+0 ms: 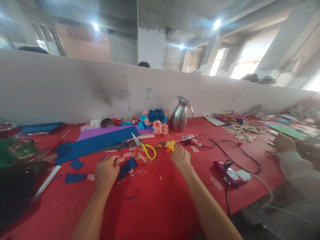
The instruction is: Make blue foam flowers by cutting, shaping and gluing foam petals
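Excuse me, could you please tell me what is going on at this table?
At this red table, a person's right hand is at a small yellow item, though its grip is unclear. The left hand is beside dark blue scraps, with nothing clearly held. Scissors lie between the two hands, by a long blue sheet. Blue and pink artificial flowers stand beside a metal jug. Far right, a co-worker's hand is also over the table.

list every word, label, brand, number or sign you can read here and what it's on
None reads clearly.
Blue marks on the white partition: too blurred to read.
White marks on the purple power strip: too small and blurred to read.
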The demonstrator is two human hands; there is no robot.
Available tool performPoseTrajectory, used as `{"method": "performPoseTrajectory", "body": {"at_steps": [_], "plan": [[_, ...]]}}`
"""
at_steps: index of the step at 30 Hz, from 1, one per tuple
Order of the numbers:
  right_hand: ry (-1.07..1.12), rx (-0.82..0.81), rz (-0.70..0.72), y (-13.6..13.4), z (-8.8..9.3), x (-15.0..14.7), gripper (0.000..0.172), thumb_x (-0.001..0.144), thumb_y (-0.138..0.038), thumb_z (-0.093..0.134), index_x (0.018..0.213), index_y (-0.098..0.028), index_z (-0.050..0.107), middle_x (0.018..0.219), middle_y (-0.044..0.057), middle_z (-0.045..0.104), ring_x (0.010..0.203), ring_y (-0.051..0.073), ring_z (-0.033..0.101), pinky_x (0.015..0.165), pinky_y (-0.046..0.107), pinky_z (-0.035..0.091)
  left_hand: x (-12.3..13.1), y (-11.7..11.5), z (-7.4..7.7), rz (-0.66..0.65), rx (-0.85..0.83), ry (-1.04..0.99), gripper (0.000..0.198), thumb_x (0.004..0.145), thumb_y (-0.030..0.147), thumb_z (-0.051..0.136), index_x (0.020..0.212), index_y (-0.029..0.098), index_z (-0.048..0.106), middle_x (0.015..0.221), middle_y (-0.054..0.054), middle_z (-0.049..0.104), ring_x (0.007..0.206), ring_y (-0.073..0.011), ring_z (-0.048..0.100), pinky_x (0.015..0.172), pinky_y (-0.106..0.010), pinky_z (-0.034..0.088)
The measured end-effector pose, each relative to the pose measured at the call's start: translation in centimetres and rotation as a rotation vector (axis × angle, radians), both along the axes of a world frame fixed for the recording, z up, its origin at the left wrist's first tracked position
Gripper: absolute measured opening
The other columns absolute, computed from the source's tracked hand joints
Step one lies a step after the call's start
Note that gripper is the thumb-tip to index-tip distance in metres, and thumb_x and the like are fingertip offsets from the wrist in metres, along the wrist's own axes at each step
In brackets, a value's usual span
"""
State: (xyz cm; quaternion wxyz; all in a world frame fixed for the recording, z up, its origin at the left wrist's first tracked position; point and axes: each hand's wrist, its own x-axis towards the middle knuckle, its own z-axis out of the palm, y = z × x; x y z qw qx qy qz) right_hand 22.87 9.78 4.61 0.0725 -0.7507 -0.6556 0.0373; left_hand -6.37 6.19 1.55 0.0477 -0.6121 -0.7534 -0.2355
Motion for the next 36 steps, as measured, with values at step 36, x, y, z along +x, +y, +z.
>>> {"method": "performPoseTrajectory", "body": {"at_steps": [36], "plan": [[0.262,0.083,0.436,0.1,-3.4,-8.8,0.036,0.089,-0.032,0.047,0.123,-0.021,0.053,0.111,0.012,0.066,0.096,0.025,0.063,0.080,0.035,0.043,1.9,-0.9,0.8,-0.153,-0.270,-0.141,0.015,0.080,0.020,0.056,0.082,0.023,0.070,0.093,-0.003,0.070,0.084,-0.0188,0.063,0.071,-0.027,0.041]]}}
